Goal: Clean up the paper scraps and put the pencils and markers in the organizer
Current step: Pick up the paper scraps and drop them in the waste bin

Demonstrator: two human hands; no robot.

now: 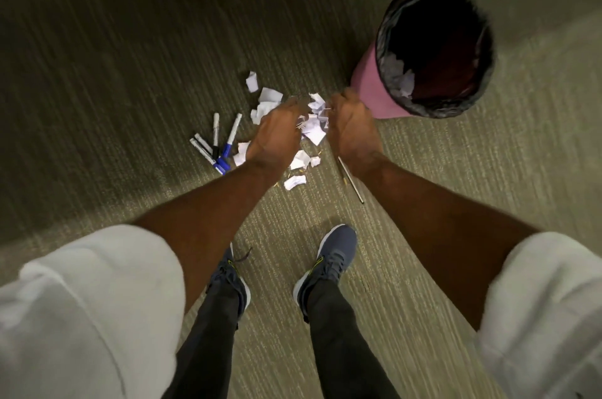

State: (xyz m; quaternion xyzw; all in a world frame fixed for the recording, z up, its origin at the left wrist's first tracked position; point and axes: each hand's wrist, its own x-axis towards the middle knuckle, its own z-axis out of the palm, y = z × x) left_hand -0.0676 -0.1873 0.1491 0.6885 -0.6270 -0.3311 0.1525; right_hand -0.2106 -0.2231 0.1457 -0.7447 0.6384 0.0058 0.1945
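Most likely an office or a similar work room, though hard to say for sure. Floored throughout in low-pile, ribbed grey-green carpet (114, 40), the hard-wearing commercial sort rather than a soft house rug. Fitted with a round pink wastebasket (371, 85) lined with a black plastic bag (383, 40), standing directly on the carpet. Strewn near it with desk supplies: white-barrelled markers with blue and black caps (233, 131), torn white paper scraps (314, 134) and a thin pencil (350, 180).

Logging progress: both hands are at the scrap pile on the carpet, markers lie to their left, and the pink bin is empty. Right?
Not empty: the head view shows white scraps already inside the bin. The rest holds.
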